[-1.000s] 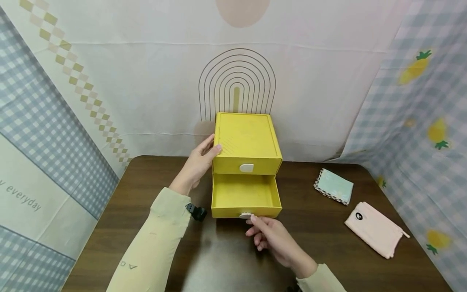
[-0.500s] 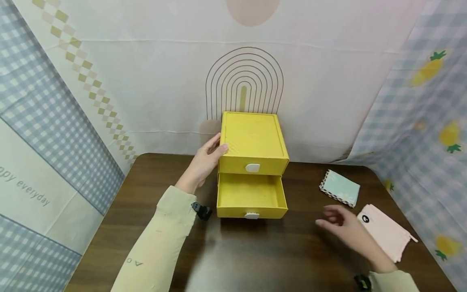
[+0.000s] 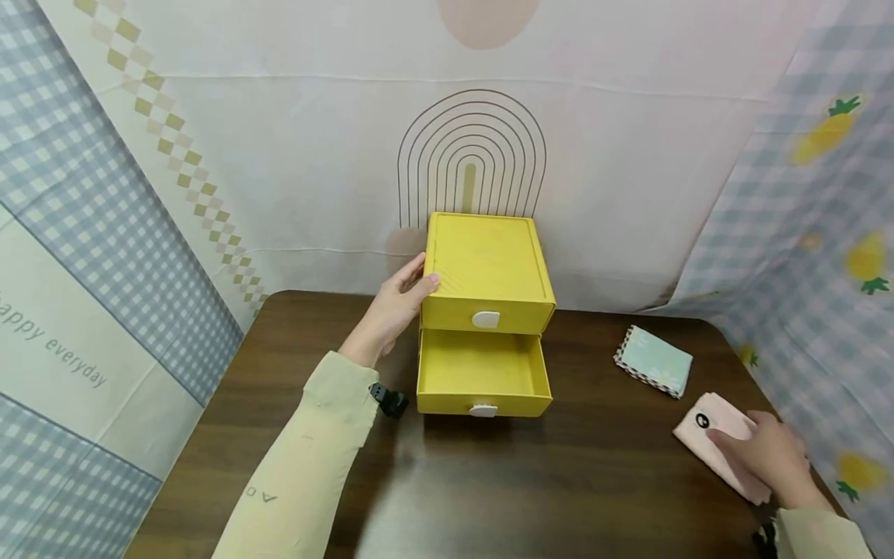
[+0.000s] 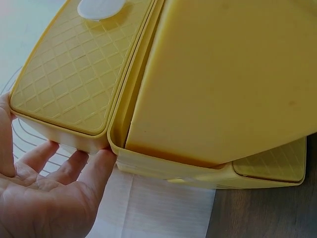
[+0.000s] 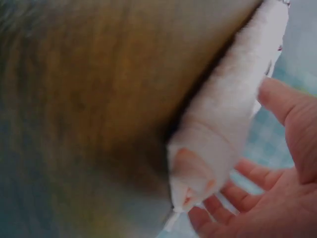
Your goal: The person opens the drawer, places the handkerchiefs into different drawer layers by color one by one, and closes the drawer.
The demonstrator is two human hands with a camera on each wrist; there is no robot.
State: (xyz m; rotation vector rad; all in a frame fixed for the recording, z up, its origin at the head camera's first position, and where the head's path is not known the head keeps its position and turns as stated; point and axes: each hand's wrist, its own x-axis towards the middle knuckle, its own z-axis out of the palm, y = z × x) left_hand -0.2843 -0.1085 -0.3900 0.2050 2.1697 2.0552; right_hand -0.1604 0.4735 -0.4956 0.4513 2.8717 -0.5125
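Observation:
A yellow two-drawer box [image 3: 489, 256] stands at the back of the table. Its upper drawer [image 3: 457, 316] is in, while the lower drawer [image 3: 482, 369] stands pulled out, its inside bare. My left hand [image 3: 394, 307] grips the box's left side near the front, thumb on the top edge; the left wrist view shows its fingertips [image 4: 101, 157] against the side wall. At the far right, my right hand [image 3: 771, 454] straddles a folded pink cloth [image 3: 698, 446] with a round black-and-white mark. Its thumb lies on the cloth, and the fingers reach its other edge [image 5: 218, 129].
A folded mint-green cloth [image 3: 656, 359] with a checked border lies behind the pink one. The dark wooden table [image 3: 503, 489] meets hanging fabric [image 3: 314, 155] at the back and right.
My right hand has left the lower drawer's handle and moved right across the table onto the pink cloth. The left hand stays on the box; the view has shifted slightly.

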